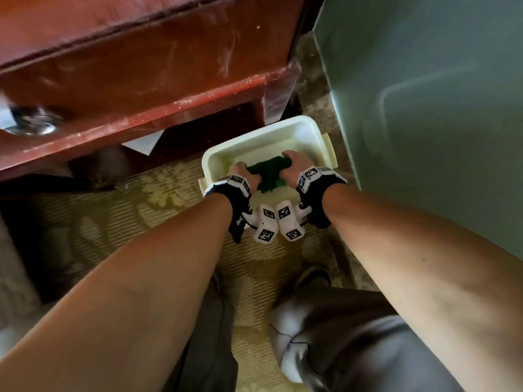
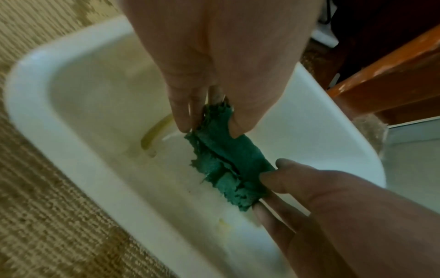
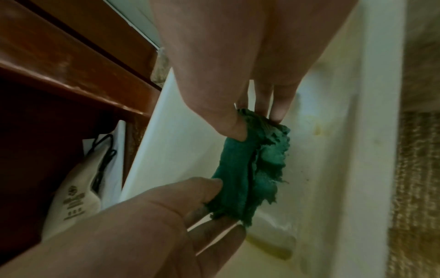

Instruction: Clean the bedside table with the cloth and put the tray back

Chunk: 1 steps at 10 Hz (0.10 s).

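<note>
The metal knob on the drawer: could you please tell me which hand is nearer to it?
Left. The left hand grips the end of the cloth toward the knob, which lies far off to its left; the right hand grips the other end, farther away.

The head camera looks steeply down from above; the 2 wrist cameras look close from opposite ends, sharing the green cloth (image 2: 226,161) and white tray (image 1: 254,142).

Patterned beige carpet (image 1: 158,210), white paper bag (image 3: 71,195) underneath
</note>
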Available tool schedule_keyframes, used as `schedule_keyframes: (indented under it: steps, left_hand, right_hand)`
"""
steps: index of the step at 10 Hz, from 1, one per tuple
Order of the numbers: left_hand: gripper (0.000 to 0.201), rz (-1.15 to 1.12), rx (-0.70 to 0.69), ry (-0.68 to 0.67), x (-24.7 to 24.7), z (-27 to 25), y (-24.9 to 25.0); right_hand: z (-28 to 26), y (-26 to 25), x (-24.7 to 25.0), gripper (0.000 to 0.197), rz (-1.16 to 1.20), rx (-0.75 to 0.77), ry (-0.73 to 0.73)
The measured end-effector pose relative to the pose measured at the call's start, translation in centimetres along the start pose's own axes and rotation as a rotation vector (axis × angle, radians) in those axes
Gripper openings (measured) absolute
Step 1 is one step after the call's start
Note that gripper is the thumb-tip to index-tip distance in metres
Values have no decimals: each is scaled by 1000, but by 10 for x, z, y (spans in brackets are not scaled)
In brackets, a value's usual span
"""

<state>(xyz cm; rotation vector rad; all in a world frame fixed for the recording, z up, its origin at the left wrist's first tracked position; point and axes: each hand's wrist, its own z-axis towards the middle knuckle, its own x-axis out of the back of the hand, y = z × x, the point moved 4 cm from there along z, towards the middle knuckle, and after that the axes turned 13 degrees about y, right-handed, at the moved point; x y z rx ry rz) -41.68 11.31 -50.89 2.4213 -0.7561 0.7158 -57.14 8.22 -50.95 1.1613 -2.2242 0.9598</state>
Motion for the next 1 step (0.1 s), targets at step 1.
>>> schedule_keyframes:
  steps: [1]
  left_hand:
    - [66,83,-23,49,-2,2,-6]
  right_hand:
    - [6,1,-5,66,-58,19,0]
